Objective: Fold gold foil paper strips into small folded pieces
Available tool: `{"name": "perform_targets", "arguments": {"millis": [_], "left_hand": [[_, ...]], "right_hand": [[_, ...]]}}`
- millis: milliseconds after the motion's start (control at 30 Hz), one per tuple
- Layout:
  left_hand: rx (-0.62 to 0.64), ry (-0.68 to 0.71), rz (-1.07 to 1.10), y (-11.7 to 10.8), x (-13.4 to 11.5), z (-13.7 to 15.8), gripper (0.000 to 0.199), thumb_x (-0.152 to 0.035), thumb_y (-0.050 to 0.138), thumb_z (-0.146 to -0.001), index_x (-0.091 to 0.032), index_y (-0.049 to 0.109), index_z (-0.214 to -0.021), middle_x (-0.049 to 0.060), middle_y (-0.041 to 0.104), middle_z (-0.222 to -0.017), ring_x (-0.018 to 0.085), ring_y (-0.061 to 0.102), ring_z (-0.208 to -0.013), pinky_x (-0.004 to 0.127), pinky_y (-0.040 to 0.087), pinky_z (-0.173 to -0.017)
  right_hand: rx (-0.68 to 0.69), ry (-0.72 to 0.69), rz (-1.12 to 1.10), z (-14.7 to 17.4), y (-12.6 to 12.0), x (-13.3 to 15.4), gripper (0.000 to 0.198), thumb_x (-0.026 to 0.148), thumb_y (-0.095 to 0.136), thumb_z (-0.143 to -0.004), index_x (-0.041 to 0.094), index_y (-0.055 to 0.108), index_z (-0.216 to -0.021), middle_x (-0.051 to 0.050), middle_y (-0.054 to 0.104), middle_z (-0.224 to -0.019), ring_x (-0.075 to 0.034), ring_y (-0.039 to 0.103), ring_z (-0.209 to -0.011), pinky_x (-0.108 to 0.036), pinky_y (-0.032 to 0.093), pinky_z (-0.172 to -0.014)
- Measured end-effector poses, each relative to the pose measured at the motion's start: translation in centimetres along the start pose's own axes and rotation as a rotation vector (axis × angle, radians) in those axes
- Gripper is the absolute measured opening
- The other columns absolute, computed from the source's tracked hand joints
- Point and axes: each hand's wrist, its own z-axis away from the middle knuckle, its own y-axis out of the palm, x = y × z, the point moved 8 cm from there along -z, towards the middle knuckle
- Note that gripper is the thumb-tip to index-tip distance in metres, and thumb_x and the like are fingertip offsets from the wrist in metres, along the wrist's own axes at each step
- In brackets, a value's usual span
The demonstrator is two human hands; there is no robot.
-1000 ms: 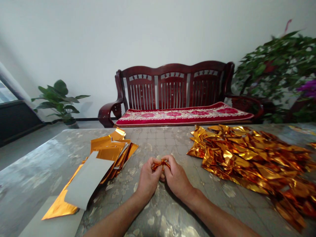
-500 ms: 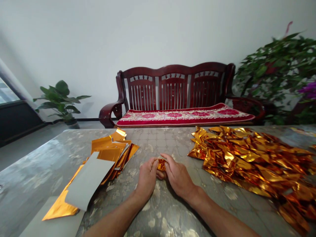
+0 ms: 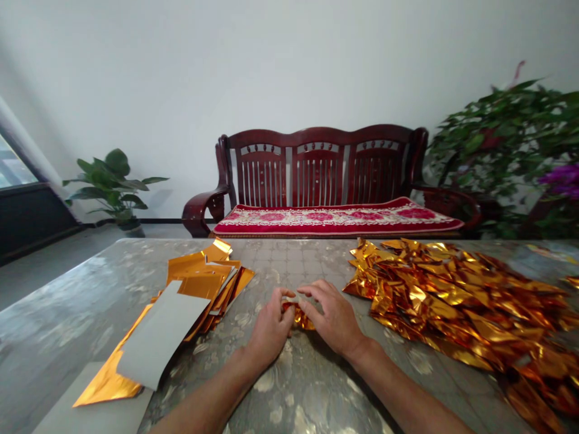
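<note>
Between my hands, near the middle of the table, is a small piece of folded gold foil paper (image 3: 303,319). My left hand (image 3: 272,322) grips its left end, with the thumb in front and the fingers curled over. On the other side, my right hand (image 3: 333,318) holds the right end, its thumb pressed on the foil and its index finger bent above. Part of the foil is hidden behind the fingers. To the left lies a loose stack of flat gold foil sheets (image 3: 201,283), some showing a grey back (image 3: 165,334).
A large heap of folded gold foil pieces (image 3: 447,301) covers the right of the patterned table (image 3: 289,386). Behind stands a dark red wooden bench (image 3: 316,169) with a red floral cushion (image 3: 335,220). Potted plants are at left (image 3: 115,187) and right (image 3: 506,144).
Both hands have shifted their fingers on the foil, the right index finger lifting and bending. More of the foil's lower front shows now. The view has tilted slightly upward.
</note>
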Motion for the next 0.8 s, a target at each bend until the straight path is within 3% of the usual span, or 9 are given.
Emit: {"name": "perform_targets", "arguments": {"millis": [133,300,633,800], "left_hand": [[-0.077,0.044,-0.048,-0.6,-0.3,0.0,0.018,-0.025,0.053,-0.085,-0.022,0.054,-0.103,-0.003,0.066,-0.069,0.014,0.062,-0.055,0.024,0.045,-0.057],[-0.217,0.108,0.029,-2.0,-0.7,0.1,0.01,-0.029,0.06,-0.082,-0.021,0.058,-0.089,-0.002,0.068,-0.073,0.015,0.064,-0.063,0.024,0.046,-0.063],[-0.296,0.294,0.0,-3.1,-2.3,0.7,0.011,-0.02,0.058,-0.083,-0.022,0.068,-0.078,0.0,0.067,-0.075,0.016,0.062,-0.075,0.025,0.047,-0.072],[-0.285,0.427,-0.011,-3.2,-3.4,1.1,0.013,-0.02,0.058,-0.086,-0.022,0.07,-0.081,0.002,0.066,-0.083,0.016,0.062,-0.081,0.026,0.049,-0.077]], "right_hand": [[-0.058,-0.109,0.01,0.5,0.3,1.1,0.013,0.02,0.059,-0.09,0.023,0.071,-0.092,-0.003,0.064,-0.083,-0.018,0.06,-0.085,-0.029,0.046,-0.076],[-0.176,-0.229,0.018,1.3,-0.3,1.9,0.016,0.02,0.053,-0.094,0.021,0.069,-0.096,-0.005,0.063,-0.081,-0.018,0.059,-0.08,-0.029,0.047,-0.073],[-0.135,-0.184,-0.156,1.5,-0.2,1.8,0.009,0.021,0.056,-0.092,0.022,0.064,-0.094,-0.003,0.063,-0.083,-0.016,0.06,-0.077,-0.027,0.048,-0.069],[-0.241,-0.196,-0.136,1.3,-1.4,1.6,0.014,0.021,0.061,-0.088,0.021,0.064,-0.102,-0.005,0.063,-0.094,-0.016,0.061,-0.082,-0.027,0.051,-0.072]]}}
